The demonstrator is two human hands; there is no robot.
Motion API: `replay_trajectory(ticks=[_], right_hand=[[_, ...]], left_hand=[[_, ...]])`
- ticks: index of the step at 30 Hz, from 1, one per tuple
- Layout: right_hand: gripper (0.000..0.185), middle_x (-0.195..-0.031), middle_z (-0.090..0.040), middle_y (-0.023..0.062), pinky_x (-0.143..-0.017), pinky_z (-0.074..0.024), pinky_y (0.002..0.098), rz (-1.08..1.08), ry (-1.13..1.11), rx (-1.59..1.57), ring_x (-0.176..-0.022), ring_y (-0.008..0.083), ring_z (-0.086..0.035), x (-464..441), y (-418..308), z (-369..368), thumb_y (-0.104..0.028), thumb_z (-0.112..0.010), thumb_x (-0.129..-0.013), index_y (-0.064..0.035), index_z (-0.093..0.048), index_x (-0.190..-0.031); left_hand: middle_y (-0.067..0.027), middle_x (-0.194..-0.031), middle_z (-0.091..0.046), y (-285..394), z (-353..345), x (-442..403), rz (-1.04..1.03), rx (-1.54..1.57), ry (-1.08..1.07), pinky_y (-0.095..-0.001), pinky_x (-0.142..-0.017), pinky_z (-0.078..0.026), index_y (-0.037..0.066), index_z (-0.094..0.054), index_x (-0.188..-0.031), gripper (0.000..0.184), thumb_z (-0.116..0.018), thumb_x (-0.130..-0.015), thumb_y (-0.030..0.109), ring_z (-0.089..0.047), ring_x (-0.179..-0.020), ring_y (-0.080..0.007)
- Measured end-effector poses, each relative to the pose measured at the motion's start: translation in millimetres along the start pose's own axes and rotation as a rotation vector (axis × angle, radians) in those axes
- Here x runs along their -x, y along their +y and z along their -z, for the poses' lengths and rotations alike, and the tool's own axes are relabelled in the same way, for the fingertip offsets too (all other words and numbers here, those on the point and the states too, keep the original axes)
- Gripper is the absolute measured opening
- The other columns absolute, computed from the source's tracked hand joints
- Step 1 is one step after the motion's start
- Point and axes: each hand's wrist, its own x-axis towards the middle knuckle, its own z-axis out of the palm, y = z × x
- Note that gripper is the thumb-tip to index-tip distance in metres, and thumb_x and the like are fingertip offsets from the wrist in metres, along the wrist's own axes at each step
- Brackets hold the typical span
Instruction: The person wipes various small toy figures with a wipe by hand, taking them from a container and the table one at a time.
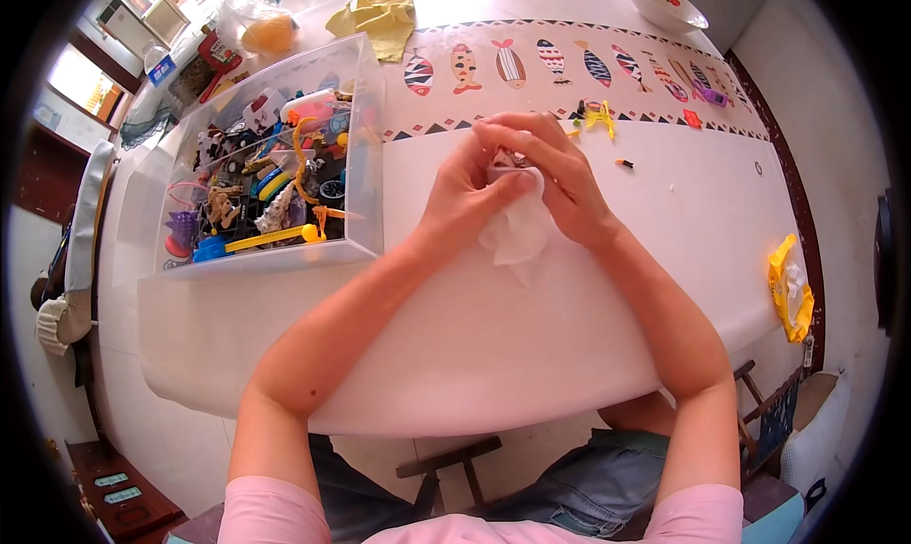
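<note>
Both hands are together above the white table, fingers closed around a white wipe (515,233). My left hand (461,191) presses the wipe with its thumb. My right hand (564,181) curls over from the other side, its fingers meeting the left ones at the top. Between them shows a bit of a small brownish and whitish object (508,159), mostly covered, so its kind is unclear. The wipe's loose end hangs below the hands toward the tabletop.
A clear plastic box (365,178) full of small toys stands left. A yellow wipes packet (790,288) lies at the right edge. Beyond my hands are a yellow toy figure (600,117), a fish-patterned runner (436,107), a yellow cloth (380,17) and a bowl (664,8).
</note>
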Motion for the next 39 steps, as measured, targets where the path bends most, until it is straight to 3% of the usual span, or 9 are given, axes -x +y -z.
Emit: replay_trajectory(ticks=[7,11,16,22,27,29,32,34,39], right_hand=[[0.031,-0.104,-0.058,0.0061,-0.074,-0.0468,0.0271,-0.149,0.16,0.034,-0.088,0.0199,-0.053,-2,-9,-6,0.003,-0.056,-0.078,-0.0078,-0.061,-0.107],[0.022,-0.088,-0.063,0.0001,-0.067,-0.0479,0.0277,-0.036,0.338,0.234,-0.084,0.0182,-0.055,-3,-2,-3,0.003,-0.065,-0.07,-0.0088,-0.067,-0.089],[0.02,-0.089,-0.062,-0.0009,-0.071,-0.047,0.0286,0.16,0.284,0.517,-0.085,0.0182,-0.055,-3,-5,-3,-0.003,-0.067,-0.067,-0.0102,-0.067,-0.086],[0.017,-0.09,-0.061,-0.0024,-0.072,-0.0458,0.0297,0.185,0.298,0.538,-0.085,0.0179,-0.054,-2,-2,-4,-0.006,-0.069,-0.065,-0.0106,-0.066,-0.081],[0.017,-0.088,-0.058,-0.0024,-0.068,-0.0456,0.0289,0.092,0.292,0.6,-0.084,0.0167,-0.054,-3,-7,-2,-0.006,-0.071,-0.064,-0.011,-0.066,-0.08],[0.018,-0.086,-0.057,-0.0014,-0.065,-0.0451,0.0274,0.088,0.231,0.594,-0.083,0.0153,-0.055,-2,-9,1,-0.005,-0.071,-0.066,-0.011,-0.067,-0.082],[0.017,-0.086,-0.057,0.0008,-0.064,-0.0442,0.0241,-0.26,0.266,0.197,-0.081,0.012,-0.055,1,-6,3,-0.001,-0.067,-0.071,-0.0079,-0.067,-0.087],[0.016,-0.085,-0.056,0.0025,-0.066,-0.0437,0.0217,-0.36,0.488,-0.059,-0.078,0.0096,-0.055,1,9,8,0.001,-0.063,-0.076,-0.0043,-0.067,-0.091],[0.018,-0.084,-0.06,0.0048,-0.063,-0.0476,0.0208,-0.277,0.328,-0.027,-0.075,0.0087,-0.059,-83,-41,-6,-0.002,-0.059,-0.081,-0.0026,-0.062,-0.098]], left_hand=[[0.0004,-0.088,-0.056,-1,4,-3,-0.061,0.081,0.004,-0.021,-0.07,-0.045,0.002,-0.054,-0.107,0.028,-0.047,-0.093,0.026,-0.052,-0.082,-0.0043],[0.0009,-0.087,-0.056,-2,6,-1,0.046,0.1,0.019,-0.0192,-0.071,-0.042,0.001,-0.055,-0.106,0.033,-0.047,-0.093,0.03,-0.051,-0.08,-0.0052],[0.0,-0.09,-0.057,5,0,-2,0.103,0.136,-0.008,-0.02,-0.072,-0.042,0.002,-0.056,-0.109,0.035,-0.046,-0.093,0.032,-0.051,-0.079,-0.0055],[-0.0015,-0.092,-0.058,4,5,0,0.082,0.207,0.018,-0.0205,-0.078,-0.042,0.002,-0.054,-0.111,0.031,-0.046,-0.094,0.027,-0.053,-0.088,-0.0069],[0.0003,-0.095,-0.059,5,1,-5,0.003,0.106,0.006,-0.0155,-0.065,-0.04,0.003,-0.054,-0.114,0.027,-0.049,-0.092,0.016,-0.051,-0.079,-0.0019],[-0.0022,-0.097,-0.061,-6,5,-9,-0.048,0.059,0.024,-0.0163,-0.069,-0.043,0.003,-0.054,-0.115,0.026,-0.049,-0.091,0.011,-0.055,-0.083,-0.0043],[-0.0035,-0.099,-0.062,-9,11,-11,-0.003,0.078,0.095,-0.0166,-0.071,-0.044,0.002,-0.053,-0.114,0.025,-0.048,-0.091,0.011,-0.056,-0.086,-0.0055],[-0.006,-0.101,-0.063,-3,15,-12,-0.019,0.103,0.105,-0.0184,-0.072,-0.044,0.003,-0.053,-0.114,0.024,-0.046,-0.091,0.009,-0.055,-0.082,-0.0057],[-0.005,-0.1,-0.059,-4,6,-10,-0.104,0.012,0.052,-0.0191,-0.067,-0.042,0.004,-0.046,-0.118,0.034,-0.051,-0.084,0.003,-0.05,-0.074,-0.0057]])
